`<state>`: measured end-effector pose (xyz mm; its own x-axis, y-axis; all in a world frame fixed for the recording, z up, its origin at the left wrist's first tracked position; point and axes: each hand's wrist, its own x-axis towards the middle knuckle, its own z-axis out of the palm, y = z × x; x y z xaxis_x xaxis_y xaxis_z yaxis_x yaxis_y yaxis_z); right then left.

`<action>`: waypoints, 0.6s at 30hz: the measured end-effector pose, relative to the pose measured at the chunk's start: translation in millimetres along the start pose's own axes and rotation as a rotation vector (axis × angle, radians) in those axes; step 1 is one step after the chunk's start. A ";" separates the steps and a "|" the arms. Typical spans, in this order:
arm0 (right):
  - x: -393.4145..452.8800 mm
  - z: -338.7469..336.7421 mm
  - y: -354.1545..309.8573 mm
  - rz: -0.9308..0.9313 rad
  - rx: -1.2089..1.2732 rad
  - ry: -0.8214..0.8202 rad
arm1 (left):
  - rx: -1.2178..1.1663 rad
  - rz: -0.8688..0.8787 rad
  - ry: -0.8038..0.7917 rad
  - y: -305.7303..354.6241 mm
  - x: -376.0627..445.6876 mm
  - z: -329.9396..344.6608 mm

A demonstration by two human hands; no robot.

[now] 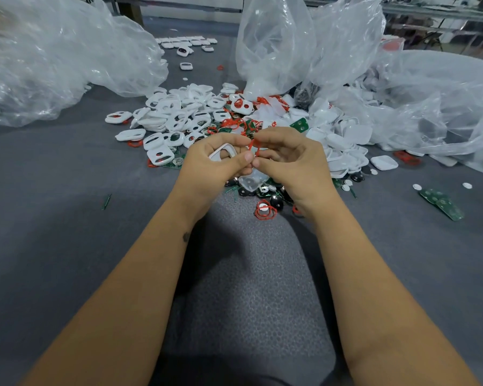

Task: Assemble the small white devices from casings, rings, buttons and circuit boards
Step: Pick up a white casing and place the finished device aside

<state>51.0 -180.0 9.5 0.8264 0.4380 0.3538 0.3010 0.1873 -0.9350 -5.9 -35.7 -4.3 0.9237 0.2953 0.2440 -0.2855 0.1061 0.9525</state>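
Note:
My left hand (218, 160) grips a white casing frame (224, 151), fingers curled round it. My right hand (287, 157) pinches a thin red ring (253, 147) right beside the casing, between the two hands. Behind them lies a heap of white casings (176, 118), with red rings (236, 124) and green circuit boards (300, 124) mixed in. Below the hands sit a clear plastic piece (251, 181), dark round buttons (276, 202) and a loose red ring with a white disc (265, 210).
Crumpled clear plastic bags lie at the left (53, 59), back centre (276, 45) and right (435, 107). Closed white casing halves (384, 162) and a green board strip (441, 203) lie at the right. The grey felt table (67, 218) has a textured foam mat (248, 288) in front of me.

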 end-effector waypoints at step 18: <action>-0.1 4.6 -2.0 0.092 0.031 -0.016 | -0.259 -0.171 0.049 1.5 4.7 3.3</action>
<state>48.1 -176.4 11.5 0.8420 0.4690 0.2666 0.2090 0.1720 -0.9627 -1.1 -37.3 -1.1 0.9523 0.2974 0.0688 -0.1883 0.3948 0.8993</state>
